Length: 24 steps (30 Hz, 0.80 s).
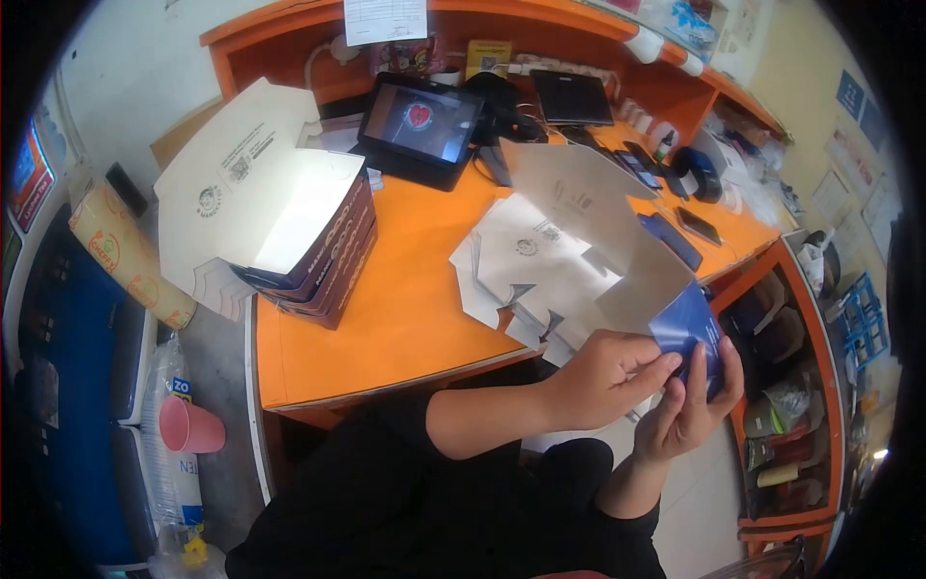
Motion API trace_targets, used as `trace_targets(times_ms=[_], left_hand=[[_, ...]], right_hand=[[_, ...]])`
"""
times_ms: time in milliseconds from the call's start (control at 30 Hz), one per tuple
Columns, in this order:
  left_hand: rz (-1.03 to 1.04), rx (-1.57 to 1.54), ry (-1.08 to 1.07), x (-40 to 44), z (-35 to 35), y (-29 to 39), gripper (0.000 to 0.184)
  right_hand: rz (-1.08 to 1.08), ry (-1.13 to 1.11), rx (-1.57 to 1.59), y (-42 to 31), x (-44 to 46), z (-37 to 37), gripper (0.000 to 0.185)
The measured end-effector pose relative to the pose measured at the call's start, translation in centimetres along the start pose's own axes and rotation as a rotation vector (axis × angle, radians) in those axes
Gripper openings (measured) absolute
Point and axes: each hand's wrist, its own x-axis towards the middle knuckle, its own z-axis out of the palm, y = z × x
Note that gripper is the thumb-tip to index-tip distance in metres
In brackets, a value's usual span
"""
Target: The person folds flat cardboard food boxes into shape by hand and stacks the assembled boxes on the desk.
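Observation:
A partly folded cardboard food box [632,275], white inside and blue outside, is tilted up at the right of the desk. My left hand [612,374] is closed in a pinch at the lower edge of its blue side panel [687,323]. On the right of that same panel, my right hand [696,405] grips the corner with its fingers up against the blue face. Flat white box blanks [511,246] with printed logos lie beneath and beside it. To the left stands a stack of folded boxes [328,251] with dark printed sides, the top one's lid [227,183] raised.
A tablet [417,125] stands at the back of the orange desk [386,347]. Phones [698,226] and cables lie on the right side. A pink cup [192,426], stacked plastic cups and a roll of printed film [121,251] are at the left. Orange shelving [820,444] stands right.

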Motion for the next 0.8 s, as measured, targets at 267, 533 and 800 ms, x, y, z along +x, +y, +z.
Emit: trace_targets(times_ms=[267,533,800], left_hand=[[0.305,0.164,-0.057,1.3,-0.2,1.2,0.024],[0.072,0.679,-0.199,-1.7,-4.6,-0.9,0.021],[-0.042,0.790,-0.313,-1.8,-4.9,-0.5,0.023]], right_hand=[[0.143,0.175,0.374,-2.7,-1.6,1.4,0.052],[0.578,0.077,0.487,4.2,-1.7,0.7,0.045],[0.224,-0.077,0.338,3.8,-1.2,0.6,0.012]])
